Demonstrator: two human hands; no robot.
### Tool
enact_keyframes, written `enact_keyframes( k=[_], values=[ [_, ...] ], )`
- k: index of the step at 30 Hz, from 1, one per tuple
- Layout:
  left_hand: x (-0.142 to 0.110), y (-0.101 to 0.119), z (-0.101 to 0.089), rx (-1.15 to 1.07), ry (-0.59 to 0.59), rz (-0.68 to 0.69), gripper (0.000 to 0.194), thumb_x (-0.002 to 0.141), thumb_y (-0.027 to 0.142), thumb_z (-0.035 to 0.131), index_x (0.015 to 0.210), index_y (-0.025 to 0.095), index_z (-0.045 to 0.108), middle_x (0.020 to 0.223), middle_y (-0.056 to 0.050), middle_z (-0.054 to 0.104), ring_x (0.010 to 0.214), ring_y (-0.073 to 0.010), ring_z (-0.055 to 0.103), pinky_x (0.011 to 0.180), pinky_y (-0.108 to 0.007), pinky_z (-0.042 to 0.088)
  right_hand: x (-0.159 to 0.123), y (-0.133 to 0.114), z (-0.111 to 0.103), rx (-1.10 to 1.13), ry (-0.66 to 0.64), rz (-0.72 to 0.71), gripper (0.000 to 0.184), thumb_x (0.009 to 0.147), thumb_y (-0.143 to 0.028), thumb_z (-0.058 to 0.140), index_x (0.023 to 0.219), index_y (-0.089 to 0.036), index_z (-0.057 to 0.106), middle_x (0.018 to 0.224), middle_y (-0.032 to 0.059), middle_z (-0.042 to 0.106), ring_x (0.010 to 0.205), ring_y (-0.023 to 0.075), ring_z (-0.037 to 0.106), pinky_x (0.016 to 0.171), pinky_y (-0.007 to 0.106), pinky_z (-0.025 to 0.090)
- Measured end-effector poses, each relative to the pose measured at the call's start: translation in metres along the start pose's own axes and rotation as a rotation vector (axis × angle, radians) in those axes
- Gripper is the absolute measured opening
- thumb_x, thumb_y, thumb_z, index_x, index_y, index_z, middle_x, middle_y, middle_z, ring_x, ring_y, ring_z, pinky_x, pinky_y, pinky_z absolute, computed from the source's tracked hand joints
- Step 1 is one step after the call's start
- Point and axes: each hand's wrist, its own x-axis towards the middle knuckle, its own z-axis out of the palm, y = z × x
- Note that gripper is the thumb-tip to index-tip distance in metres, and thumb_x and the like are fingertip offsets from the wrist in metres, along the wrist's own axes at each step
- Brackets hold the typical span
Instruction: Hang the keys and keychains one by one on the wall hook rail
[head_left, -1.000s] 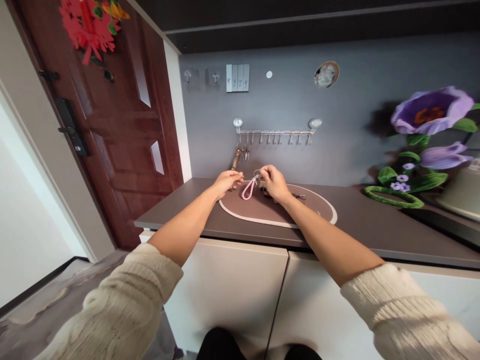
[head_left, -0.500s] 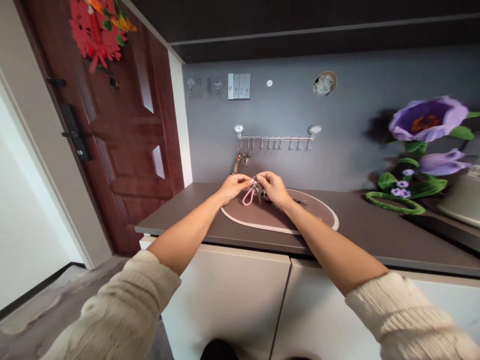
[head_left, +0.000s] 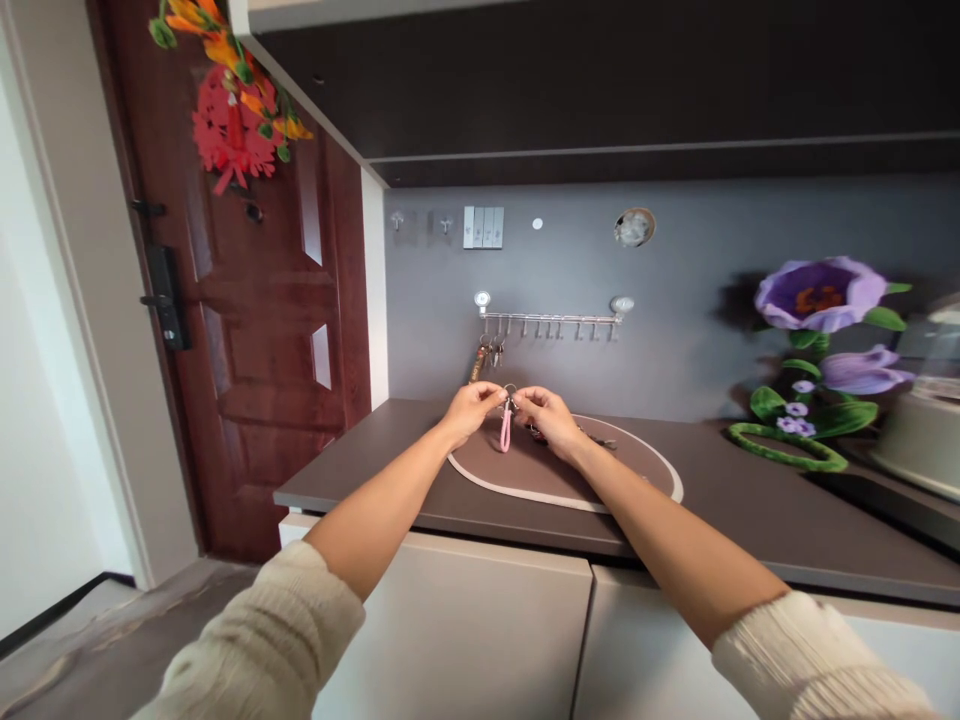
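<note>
Both hands meet above an oval brown mat (head_left: 555, 480) with a pale rim. Between them hangs a keyring with a pink loop strap (head_left: 505, 432). My left hand (head_left: 471, 410) pinches it from the left, thumb against fingers. From the other side my right hand (head_left: 549, 414) pinches the same metal ring near its top. Dark key-like items (head_left: 604, 442) lie on the mat, partly behind my right hand. Just beyond, a metal hook rail (head_left: 551, 318) is fixed to the grey wall, with keys and a brown tag (head_left: 478, 364) on its left hooks.
A purple knitted flower (head_left: 821, 295) with a green ring base stands on the counter (head_left: 705, 520) at right, beside a pale appliance (head_left: 922, 430). A dark shelf (head_left: 600, 90) overhangs the counter. The red-brown door (head_left: 277, 400) is at left. White cabinet doors (head_left: 487, 620) are below.
The camera has tilted up, so the scene sits lower in view. The pink strap now hangs straight down rather than slanting left. Both hands still pinch the keyring.
</note>
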Motion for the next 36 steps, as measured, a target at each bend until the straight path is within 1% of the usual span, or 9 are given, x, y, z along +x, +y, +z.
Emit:
enact_keyframes(
  k=[5, 11, 14, 17, 20, 24, 30, 33, 36],
  values=[
    [0.000, -0.001, 0.002, 0.027, 0.025, 0.039, 0.031, 0.067, 0.041, 0.064, 0.078, 0.012, 0.062, 0.076, -0.003, 0.063, 0.070, -0.0114, 0.054, 0.070, -0.024, 0.042, 0.000, -0.002, 0.002, -0.014, 0.050, -0.016, 0.035, 0.061, -0.048, 0.064, 0.074, -0.017, 0.055, 0.062, -0.0032, 0.052, 0.053, 0.0074, 0.042, 0.054, 0.022, 0.036],
    [0.003, -0.007, 0.001, 0.066, 0.115, 0.044, 0.025, 0.072, 0.035, 0.058, 0.080, 0.013, 0.062, 0.076, -0.004, 0.065, 0.070, -0.0126, 0.057, 0.069, -0.025, 0.044, 0.015, -0.010, 0.004, -0.081, 0.105, -0.078, 0.036, 0.060, -0.049, 0.064, 0.070, -0.016, 0.054, 0.066, -0.0016, 0.054, 0.062, 0.0093, 0.047, 0.064, 0.025, 0.040],
    [0.004, -0.011, -0.001, 0.188, 0.197, 0.020, 0.022, 0.076, 0.033, 0.052, 0.078, 0.013, 0.062, 0.072, -0.004, 0.064, 0.066, -0.0125, 0.056, 0.065, -0.024, 0.043, 0.029, -0.021, 0.006, -0.001, 0.125, -0.044, 0.033, 0.061, -0.045, 0.065, 0.068, -0.016, 0.052, 0.068, -0.0013, 0.054, 0.063, 0.0089, 0.050, 0.066, 0.025, 0.042],
    [0.005, -0.014, -0.002, 0.386, 0.242, 0.022, 0.021, 0.078, 0.030, 0.049, 0.074, 0.014, 0.062, 0.072, -0.004, 0.064, 0.066, -0.0126, 0.055, 0.065, -0.025, 0.041, 0.046, -0.033, 0.010, 0.076, 0.178, 0.021, 0.024, 0.065, -0.035, 0.064, 0.068, -0.016, 0.049, 0.062, -0.0031, 0.051, 0.057, 0.0071, 0.048, 0.061, 0.023, 0.043],
    [0.004, -0.015, -0.003, 0.556, 0.234, 0.039, 0.019, 0.079, 0.026, 0.048, 0.071, 0.014, 0.062, 0.073, -0.004, 0.064, 0.067, -0.0127, 0.056, 0.067, -0.025, 0.040, 0.063, -0.042, 0.014, 0.092, 0.221, 0.047, 0.015, 0.070, -0.027, 0.058, 0.066, -0.016, 0.048, 0.053, -0.0051, 0.046, 0.049, 0.0061, 0.045, 0.055, 0.022, 0.043],
    [0.004, -0.016, -0.003, 0.670, 0.219, 0.052, 0.019, 0.079, 0.024, 0.047, 0.072, 0.015, 0.062, 0.076, -0.005, 0.064, 0.070, -0.0137, 0.056, 0.068, -0.025, 0.040, 0.086, -0.045, 0.019, 0.092, 0.272, 0.052, 0.013, 0.075, -0.018, 0.051, 0.063, -0.015, 0.047, 0.054, -0.0030, 0.049, 0.047, 0.0060, 0.045, 0.051, 0.022, 0.044],
    [0.004, -0.016, -0.004, 0.726, 0.220, 0.022, 0.019, 0.080, 0.024, 0.047, 0.073, 0.016, 0.063, 0.079, -0.006, 0.064, 0.071, -0.0150, 0.055, 0.068, -0.027, 0.039, 0.112, -0.043, 0.021, 0.070, 0.407, 0.111, 0.017, 0.078, -0.015, 0.049, 0.061, -0.015, 0.048, 0.050, -0.0014, 0.050, 0.042, 0.0062, 0.045, 0.046, 0.021, 0.044],
    [0.003, -0.015, -0.003, 0.730, 0.217, 0.022, 0.019, 0.080, 0.024, 0.047, 0.071, 0.016, 0.063, 0.079, -0.006, 0.064, 0.072, -0.0156, 0.055, 0.069, -0.027, 0.039, 0.121, -0.039, 0.020, 0.056, 0.464, 0.146, 0.018, 0.079, -0.016, 0.050, 0.060, -0.016, 0.047, 0.045, -0.0027, 0.046, 0.041, 0.0062, 0.043, 0.044, 0.020, 0.045],
    [0.003, -0.014, -0.003, 0.743, 0.216, 0.024, 0.019, 0.080, 0.024, 0.047, 0.071, 0.017, 0.063, 0.081, -0.006, 0.064, 0.073, -0.0158, 0.055, 0.070, -0.027, 0.039, 0.126, -0.033, 0.019, 0.058, 0.491, 0.180, 0.017, 0.079, -0.015, 0.050, 0.062, -0.015, 0.048, 0.046, -0.0022, 0.048, 0.041, 0.0061, 0.044, 0.045, 0.021, 0.046]
  ],
)
